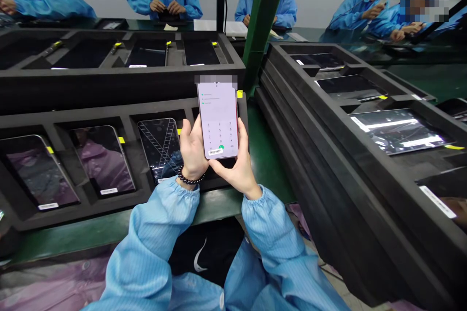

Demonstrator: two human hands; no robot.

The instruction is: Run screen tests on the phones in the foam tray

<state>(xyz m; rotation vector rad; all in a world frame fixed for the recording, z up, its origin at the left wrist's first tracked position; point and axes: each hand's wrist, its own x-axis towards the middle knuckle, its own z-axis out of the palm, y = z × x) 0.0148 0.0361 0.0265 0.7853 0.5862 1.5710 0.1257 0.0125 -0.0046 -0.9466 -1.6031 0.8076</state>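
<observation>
At twelve o'clock, left hand (192,153) and right hand (240,164) clamp a lit phone (219,114), seemingly mid-check; the next move likely calls for one free hand.

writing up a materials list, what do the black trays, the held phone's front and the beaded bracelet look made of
Black trays: probably dense foam, going by the matte surface and softened edges; plastic is possible.
Held phone: front seems to be smooth glass, since it is flat around a lit screen.
Beaded bracelet: round, dark, shiny beads; glass, stone or plastic, I can't tell.
</observation>
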